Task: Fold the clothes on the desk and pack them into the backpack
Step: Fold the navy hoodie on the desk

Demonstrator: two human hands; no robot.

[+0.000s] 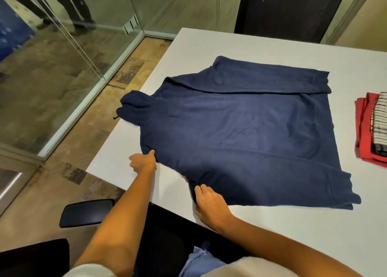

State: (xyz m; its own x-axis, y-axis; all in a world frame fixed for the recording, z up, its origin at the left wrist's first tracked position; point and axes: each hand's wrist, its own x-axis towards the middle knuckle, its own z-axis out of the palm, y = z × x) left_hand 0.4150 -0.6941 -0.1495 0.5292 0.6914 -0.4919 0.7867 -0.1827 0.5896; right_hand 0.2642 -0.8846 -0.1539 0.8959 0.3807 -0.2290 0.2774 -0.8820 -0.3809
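A navy blue hoodie lies flat on the white desk, hood toward the left edge, both sleeves folded across the body. My left hand pinches the hoodie's near left shoulder corner. My right hand grips the fabric at the near edge, where the lower sleeve starts, fingers tucked under the cloth. No backpack is in view.
A folded red garment with a folded striped one on top sits at the desk's right edge. A black chair stands behind the desk. A chair armrest is at my left. Glass partitions line the floor to the left.
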